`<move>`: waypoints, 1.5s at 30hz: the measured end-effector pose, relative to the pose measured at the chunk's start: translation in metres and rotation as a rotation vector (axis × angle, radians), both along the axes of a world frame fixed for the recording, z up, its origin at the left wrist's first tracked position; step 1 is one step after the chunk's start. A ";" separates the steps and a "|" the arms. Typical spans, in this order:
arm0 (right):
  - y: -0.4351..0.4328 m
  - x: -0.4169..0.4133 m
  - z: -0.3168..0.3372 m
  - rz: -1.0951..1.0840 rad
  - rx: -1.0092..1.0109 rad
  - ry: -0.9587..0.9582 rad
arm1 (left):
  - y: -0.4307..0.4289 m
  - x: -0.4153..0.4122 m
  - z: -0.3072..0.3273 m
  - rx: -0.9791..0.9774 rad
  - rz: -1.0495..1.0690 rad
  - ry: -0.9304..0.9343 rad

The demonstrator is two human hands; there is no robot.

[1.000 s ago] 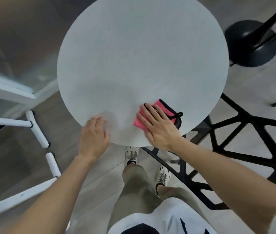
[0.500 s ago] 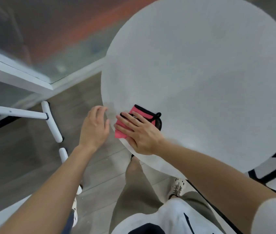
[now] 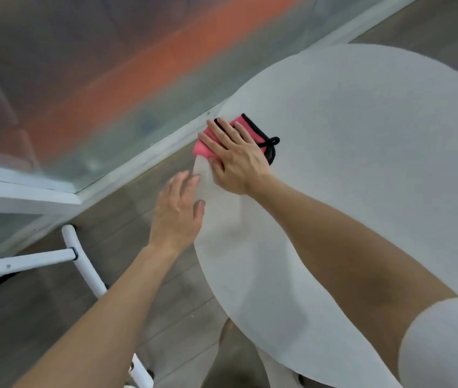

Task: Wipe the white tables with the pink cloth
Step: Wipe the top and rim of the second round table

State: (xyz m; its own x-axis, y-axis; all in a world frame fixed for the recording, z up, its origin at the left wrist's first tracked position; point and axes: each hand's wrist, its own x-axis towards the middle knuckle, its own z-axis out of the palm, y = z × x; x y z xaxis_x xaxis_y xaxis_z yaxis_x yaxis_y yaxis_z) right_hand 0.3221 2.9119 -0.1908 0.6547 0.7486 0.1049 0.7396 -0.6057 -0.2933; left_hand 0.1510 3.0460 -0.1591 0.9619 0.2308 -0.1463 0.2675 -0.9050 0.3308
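Directions are read on the frame, with 12 o'clock at the top.

1. Nearest, at 5 o'clock: a white sleeve (image 3: 443,343) covers the right upper arm.
2. Floor (image 3: 166,289): grey-brown planks run from 6 to 9 o'clock. A white tube chair frame (image 3: 82,261) stands on them at 8 o'clock.
3. Table (image 3: 362,191): a round top with a matte white surface fills 2 to 5 o'clock. Only the hands and the cloth lie on it.
4. Left hand (image 3: 177,211): at the table's 9 o'clock rim, with fingers straight and close together. The fingertips and thumb lie over the edge. Whether they bear down cannot be told.
5. Right hand (image 3: 236,161): flat on the cloth, fingers straight and spread, pressing it onto the top.
6. Pink cloth (image 3: 204,148): black-edged, with a black loop at its 3 o'clock side. It lies at the table's 10 o'clock rim, and one corner overhangs the edge.
7. Wall: a white frame strip (image 3: 152,155) runs diagonally along the floor line. Above it stands a frosted glass panel (image 3: 82,113) with a blurred orange band (image 3: 143,77) behind it.
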 end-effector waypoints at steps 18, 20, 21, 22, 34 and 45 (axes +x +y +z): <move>-0.201 0.152 0.015 -0.786 -0.053 0.178 | -0.132 0.119 -0.008 0.118 -0.344 -0.121; -0.247 0.147 0.017 -0.878 -0.055 0.174 | -0.158 0.125 -0.007 0.094 -0.405 -0.144; -0.271 0.142 0.017 -0.922 -0.055 0.172 | -0.172 0.127 -0.007 0.079 -0.445 -0.158; -0.294 0.135 0.017 -0.963 -0.054 0.174 | -0.185 0.129 -0.007 0.068 -0.486 -0.173; -0.446 -0.109 0.008 -1.329 -0.044 0.166 | -0.276 0.089 -0.010 0.050 -0.710 -0.141; -0.249 -0.288 0.010 -0.833 -0.020 0.194 | -0.184 0.005 0.003 0.018 -0.493 -0.036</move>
